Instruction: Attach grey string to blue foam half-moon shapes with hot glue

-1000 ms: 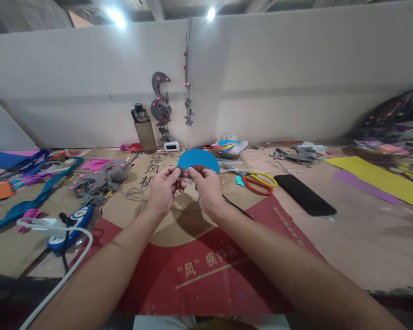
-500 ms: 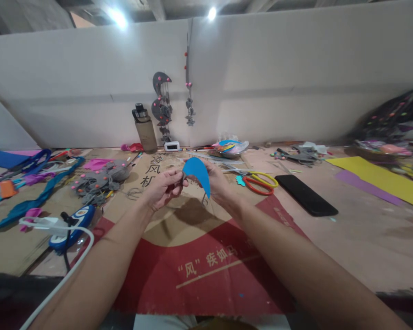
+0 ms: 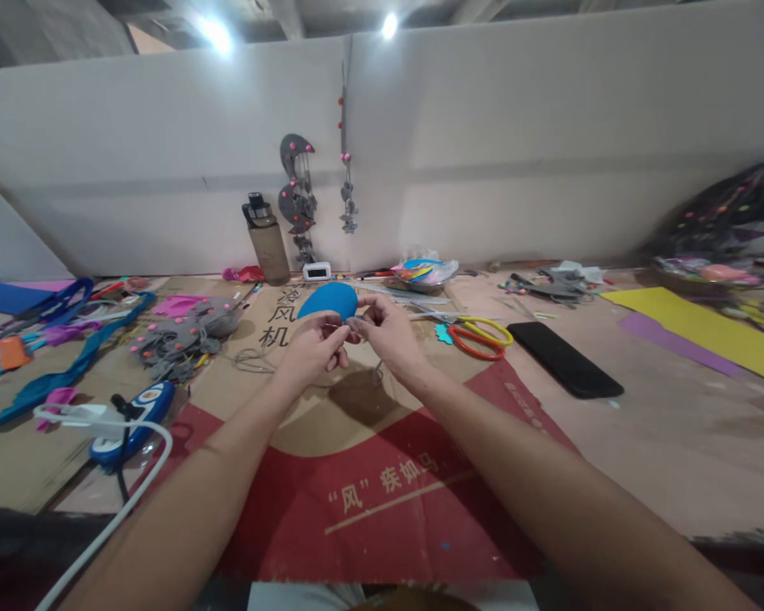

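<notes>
A blue crescent-shaped sheet piece [image 3: 328, 301] is held up above the cardboard [image 3: 382, 509]. My left hand [image 3: 315, 348] is closed on its lower edge, thumb pressed toward the fingertips. Close beside those fingertips, my right hand [image 3: 390, 337] pinches at the right end of the piece. What lies between the right fingertips is too small to make out. Thin grey cord [image 3: 253, 361] lies on the cardboard left of my hands, and a short loop of it shows below my right hand.
Scissors with red and yellow handles [image 3: 480, 338] and a black phone [image 3: 564, 360] lie to the right. Grey cut-out pieces with pink dots [image 3: 182, 338] and a blue power strip [image 3: 133, 424] are on the left. A bottle [image 3: 267, 242] stands at the back wall.
The blue piece has turned, its pointed end no longer hanging down, and has shifted left. My right hand has come round to its right end, with fingertips near my left hand.
</notes>
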`<state>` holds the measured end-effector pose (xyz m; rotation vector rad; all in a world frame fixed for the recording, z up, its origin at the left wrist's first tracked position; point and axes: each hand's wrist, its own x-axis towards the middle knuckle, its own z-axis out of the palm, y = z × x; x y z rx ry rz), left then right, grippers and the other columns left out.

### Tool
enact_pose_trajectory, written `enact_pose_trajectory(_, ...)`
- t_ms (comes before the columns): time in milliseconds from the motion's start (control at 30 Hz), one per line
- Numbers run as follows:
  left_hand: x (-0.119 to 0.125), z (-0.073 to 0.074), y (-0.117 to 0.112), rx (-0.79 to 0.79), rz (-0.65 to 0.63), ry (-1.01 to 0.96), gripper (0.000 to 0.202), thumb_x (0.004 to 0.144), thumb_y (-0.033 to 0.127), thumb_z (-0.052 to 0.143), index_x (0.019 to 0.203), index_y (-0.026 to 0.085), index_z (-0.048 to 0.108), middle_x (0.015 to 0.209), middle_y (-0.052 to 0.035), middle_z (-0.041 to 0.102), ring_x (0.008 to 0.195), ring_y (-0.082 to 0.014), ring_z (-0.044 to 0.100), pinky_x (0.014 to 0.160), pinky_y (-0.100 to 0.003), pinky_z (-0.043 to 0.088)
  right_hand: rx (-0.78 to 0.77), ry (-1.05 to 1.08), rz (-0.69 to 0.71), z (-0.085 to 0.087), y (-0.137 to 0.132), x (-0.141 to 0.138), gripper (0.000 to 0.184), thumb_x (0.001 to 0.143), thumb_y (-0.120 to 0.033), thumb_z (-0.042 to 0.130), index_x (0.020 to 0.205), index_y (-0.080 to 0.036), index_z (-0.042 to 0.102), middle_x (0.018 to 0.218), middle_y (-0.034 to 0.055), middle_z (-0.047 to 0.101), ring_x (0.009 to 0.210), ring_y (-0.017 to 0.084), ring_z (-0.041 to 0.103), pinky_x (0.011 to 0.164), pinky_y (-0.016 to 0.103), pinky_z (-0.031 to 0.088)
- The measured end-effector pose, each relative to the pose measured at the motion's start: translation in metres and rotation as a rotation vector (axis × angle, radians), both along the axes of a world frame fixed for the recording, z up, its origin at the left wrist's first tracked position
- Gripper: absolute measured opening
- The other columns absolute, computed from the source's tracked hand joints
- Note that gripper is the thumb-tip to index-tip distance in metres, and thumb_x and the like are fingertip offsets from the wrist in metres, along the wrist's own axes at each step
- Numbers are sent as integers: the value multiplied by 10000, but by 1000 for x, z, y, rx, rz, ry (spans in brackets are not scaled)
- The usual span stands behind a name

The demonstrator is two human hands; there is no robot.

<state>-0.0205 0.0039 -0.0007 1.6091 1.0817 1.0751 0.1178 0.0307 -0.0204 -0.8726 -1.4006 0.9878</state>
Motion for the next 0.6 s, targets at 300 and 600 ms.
enact_pose_trajectory(300,-3,-7,3,-37,137,-65,229,779,389,578,742,164,555,490,8,576,352,-86,503,320,-166,263,-7,14,19,7,-5,-1,198,785,-319,491,897,-200,603,694,-19,588,623,116,514,592,259,398)
enact_pose_trajectory(600,-1,-12,6,-195,102,-378,231,739,324,655,763,130,531,719,-60,663,592,-116,642,530,-210,503,74,-80,-48,1,-5,-1,194,785,-314,510,908,-186,589,716,-22,567,645,109,498,622,259,393)
